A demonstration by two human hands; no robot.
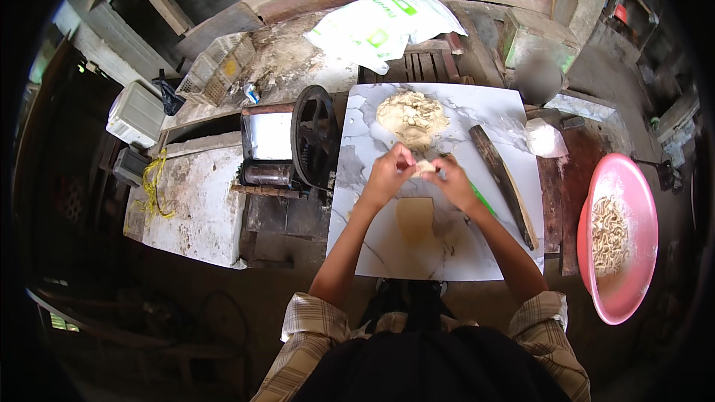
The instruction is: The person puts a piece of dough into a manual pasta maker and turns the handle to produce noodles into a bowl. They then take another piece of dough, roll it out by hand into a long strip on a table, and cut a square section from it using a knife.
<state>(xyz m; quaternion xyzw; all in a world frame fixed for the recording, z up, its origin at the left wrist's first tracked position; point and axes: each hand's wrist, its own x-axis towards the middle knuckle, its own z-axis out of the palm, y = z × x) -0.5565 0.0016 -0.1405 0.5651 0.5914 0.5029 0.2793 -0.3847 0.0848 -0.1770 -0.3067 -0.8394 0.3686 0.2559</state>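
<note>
Between the fingertips of both hands is a small pale lump of dough (424, 168), held just above the marbled white board (357, 171). My left hand (389, 173) pinches it from the left, and my right hand (451, 180) grips its right side. A large crumbly mound of dough (412, 115) lies beyond my hands on the board. Nearer to me is a flat tan rectangular piece (415, 219). A long dark wooden stick (503, 184) slants across the board's right part. Partly under my right wrist lies a thin green tool (482, 199), its kind unclear.
A hand-crank roller machine (269, 141) with a big black wheel (313, 138) stands left of the board. To the right, a pink basin (620, 283) holds noodle-like strips (609, 234). A white bag (546, 138) sits beside the board, and a printed sack (383, 26) lies behind it.
</note>
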